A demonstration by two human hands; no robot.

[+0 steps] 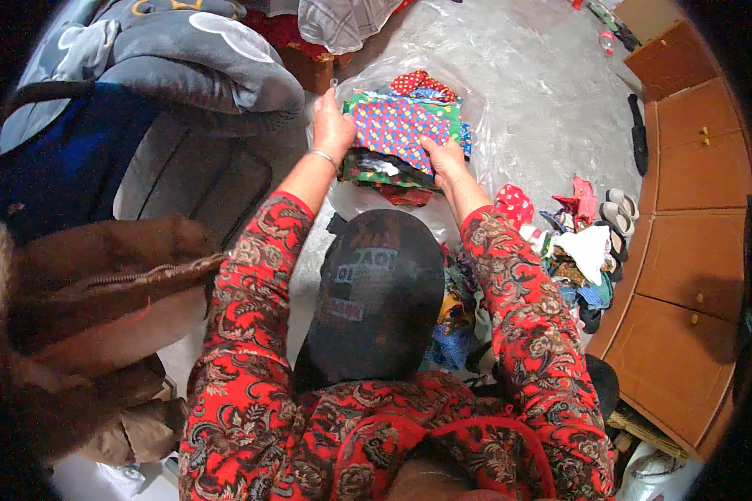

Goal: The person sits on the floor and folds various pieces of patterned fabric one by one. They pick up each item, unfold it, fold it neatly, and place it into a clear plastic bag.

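Observation:
A folded cloth with a red, blue and yellow checked pattern (401, 128) lies on top of a stack of folded fabric pieces (363, 172). My left hand (334, 125) grips the left edge of this cloth, fingers pointing away from me. At its lower right corner, my right hand (446, 160) has its thumb on top, while the fingers are mostly hidden. Beneath and around the stack spreads a clear plastic bag (476, 119). Beyond the checked cloth, a red polka-dot fabric (417, 82) shows on the pile.
Loose fabric scraps (454, 325) lie beside my dark-clad knee (376, 294). More scraps (583, 250) and a pair of light slippers (619, 211) are at right, before a wooden cabinet (695, 250). A brown garment (113, 282) and a grey plush blanket (182, 56) crowd the left.

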